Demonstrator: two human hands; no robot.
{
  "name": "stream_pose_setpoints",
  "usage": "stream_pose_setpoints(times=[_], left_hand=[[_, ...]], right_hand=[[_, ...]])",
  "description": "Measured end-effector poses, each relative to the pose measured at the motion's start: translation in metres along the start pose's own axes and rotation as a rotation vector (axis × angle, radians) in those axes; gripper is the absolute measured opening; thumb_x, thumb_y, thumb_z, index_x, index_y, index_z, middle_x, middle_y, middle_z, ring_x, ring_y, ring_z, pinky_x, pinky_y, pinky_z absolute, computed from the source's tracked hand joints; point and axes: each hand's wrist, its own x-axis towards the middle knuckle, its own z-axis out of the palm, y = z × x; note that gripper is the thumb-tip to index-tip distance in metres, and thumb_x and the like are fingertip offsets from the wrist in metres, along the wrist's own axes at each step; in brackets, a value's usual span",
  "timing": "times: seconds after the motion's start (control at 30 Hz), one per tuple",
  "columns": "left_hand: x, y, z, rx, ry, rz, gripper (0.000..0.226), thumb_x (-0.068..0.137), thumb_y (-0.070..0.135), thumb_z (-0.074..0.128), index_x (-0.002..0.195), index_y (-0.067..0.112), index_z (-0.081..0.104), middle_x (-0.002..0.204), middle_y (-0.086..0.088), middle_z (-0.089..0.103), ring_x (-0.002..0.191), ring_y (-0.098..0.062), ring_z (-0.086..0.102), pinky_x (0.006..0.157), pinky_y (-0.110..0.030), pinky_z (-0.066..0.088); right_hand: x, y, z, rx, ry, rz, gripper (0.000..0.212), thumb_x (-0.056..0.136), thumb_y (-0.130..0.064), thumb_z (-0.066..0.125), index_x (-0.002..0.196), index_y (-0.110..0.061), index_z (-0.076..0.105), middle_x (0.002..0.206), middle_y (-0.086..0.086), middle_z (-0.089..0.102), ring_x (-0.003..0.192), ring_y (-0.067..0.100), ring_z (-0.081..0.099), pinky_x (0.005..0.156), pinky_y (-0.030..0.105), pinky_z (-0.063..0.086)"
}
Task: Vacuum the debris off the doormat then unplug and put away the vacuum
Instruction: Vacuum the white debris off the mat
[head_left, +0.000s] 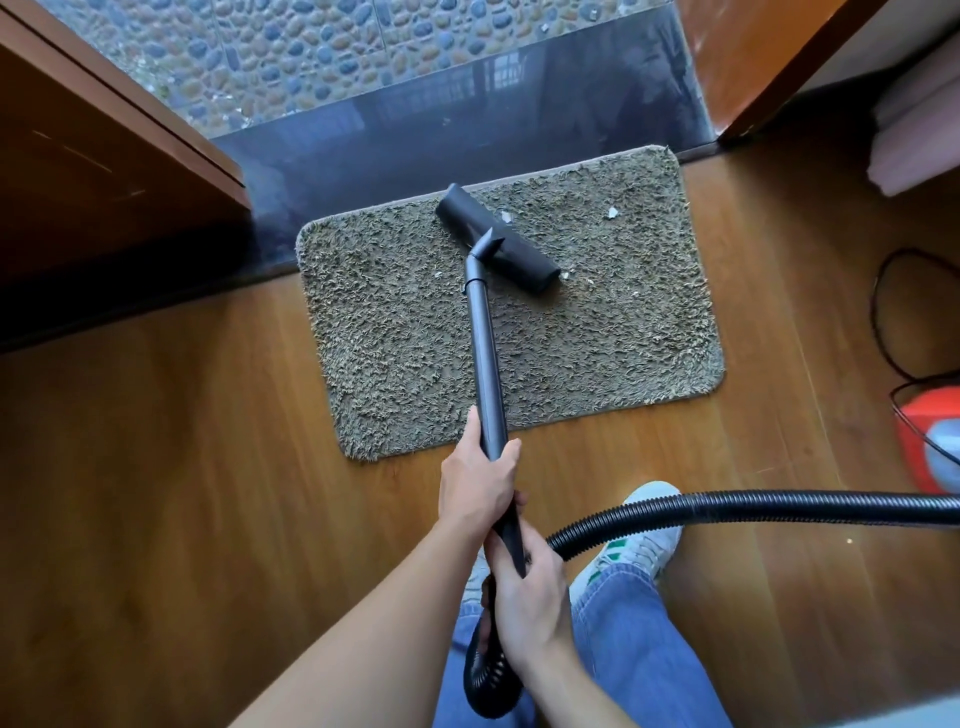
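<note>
Doormat (524, 343): shaggy grey-brown, lying on the wooden floor (182, 493), its far edge against the dark threshold slab (415, 140).
Debris (613, 212): pale scraps on the far part of the mat, one to the right of the nozzle, smaller bits just beside the nozzle's ends.
Nozzle (524, 260): black bar, set diagonally on the far half of the mat, resting on the pile.
Wand (485, 364): dark tube running from the nozzle near-ward to the hands.
Left hand (478, 486): the farther one, fingers wrapped around the wand over the mat's near edge.
Right hand (527, 592): the nearer one, fingers curled around the wand's lower end where the hose joins.
Hose (779, 506): ribbed black, looping below the right hand, then running off to the right.
Vacuum body (930, 447): red, at the right edge, with a black cord (878, 312) curling beyond it.
Shoe (641, 540): white, under the hose.
</note>
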Motion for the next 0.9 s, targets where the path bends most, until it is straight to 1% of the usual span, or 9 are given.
stream_pose_setpoints(times=[0.13,0.27,0.4,0.53,0.6,0.67,0.77,0.83,0.9], left_hand=[[-0.008,-0.018,-0.008,-0.09,0.026,-0.031,0.072,0.097,0.033,0.063,0.157,0.047,0.027,0.086,-0.001,0.066,0.052,-0.021,0.072,0.061,-0.039,0.064],[-0.021,-0.033,-0.006,-0.151,0.043,-0.062,0.071,0.097,0.03,0.062,0.157,0.044,0.028,0.09,-0.004,0.068,0.05,-0.021,0.071,0.054,-0.034,0.062],[-0.029,-0.039,0.001,-0.195,0.047,-0.074,0.07,0.098,0.027,0.06,0.159,0.04,0.027,0.091,-0.003,0.066,0.045,-0.018,0.068,0.047,-0.028,0.057],[-0.025,-0.029,0.007,-0.201,0.042,-0.062,0.071,0.098,0.026,0.06,0.159,0.04,0.027,0.088,-0.001,0.065,0.043,-0.016,0.065,0.044,-0.025,0.054],[-0.017,-0.017,0.009,-0.162,0.028,-0.044,0.072,0.098,0.029,0.061,0.159,0.043,0.026,0.092,-0.004,0.068,0.046,-0.018,0.068,0.049,-0.03,0.059],[-0.007,-0.003,0.01,-0.122,0.002,-0.014,0.071,0.097,0.033,0.061,0.157,0.046,0.026,0.094,-0.005,0.071,0.05,-0.02,0.072,0.056,-0.034,0.063],[0.011,0.02,0.013,-0.071,-0.016,0.024,0.071,0.096,0.037,0.061,0.157,0.047,0.026,0.094,-0.004,0.072,0.052,-0.019,0.073,0.059,-0.037,0.064],[0.023,0.034,0.015,-0.053,-0.013,0.043,0.069,0.096,0.037,0.061,0.156,0.044,0.027,0.093,-0.002,0.072,0.053,-0.02,0.073,0.061,-0.04,0.065],[0.031,0.043,0.015,-0.056,-0.012,0.048,0.069,0.096,0.035,0.061,0.156,0.041,0.028,0.095,-0.004,0.071,0.054,-0.021,0.074,0.063,-0.043,0.065]], right_hand=[[-0.01,0.011,0.007,-0.068,-0.028,0.001,0.021,0.103,-0.027,0.059,0.121,-0.027,0.07,0.056,-0.017,0.063,0.039,0.002,0.055,0.038,0.01,0.04],[-0.02,0.026,0.006,-0.118,-0.044,0.027,0.028,0.102,-0.032,0.061,0.128,-0.038,0.068,0.062,-0.02,0.067,0.042,0.006,0.06,0.042,0.013,0.043],[-0.024,0.036,0.001,-0.132,-0.039,0.045,0.033,0.102,-0.032,0.06,0.133,-0.044,0.064,0.062,-0.016,0.068,0.042,0.012,0.062,0.042,0.014,0.044],[-0.017,0.032,-0.003,-0.12,-0.02,0.017,0.034,0.102,-0.03,0.061,0.128,-0.051,0.063,0.068,-0.015,0.07,0.046,0.007,0.062,0.045,0.012,0.043],[-0.008,0.024,-0.004,-0.121,0.01,0.0,0.029,0.102,-0.033,0.061,0.123,-0.052,0.064,0.077,-0.02,0.071,0.062,0.003,0.065,0.053,0.007,0.043],[0.004,0.017,-0.005,-0.121,0.048,-0.015,0.024,0.101,-0.033,0.061,0.119,-0.048,0.065,0.088,-0.018,0.072,0.08,0.01,0.067,0.065,0.012,0.045],[0.023,-0.001,-0.006,-0.071,0.085,-0.022,0.018,0.102,-0.032,0.059,0.114,-0.025,0.07,0.068,-0.01,0.063,0.066,0.028,0.064,0.062,0.03,0.048],[0.034,-0.014,-0.009,-0.057,0.089,-0.027,0.018,0.103,-0.032,0.059,0.111,-0.022,0.07,0.063,-0.006,0.06,0.059,0.029,0.063,0.061,0.036,0.052],[0.042,-0.025,-0.012,-0.028,0.076,-0.02,0.013,0.103,-0.032,0.059,0.102,-0.024,0.069,0.061,0.0,0.061,0.048,0.027,0.061,0.052,0.034,0.05]])
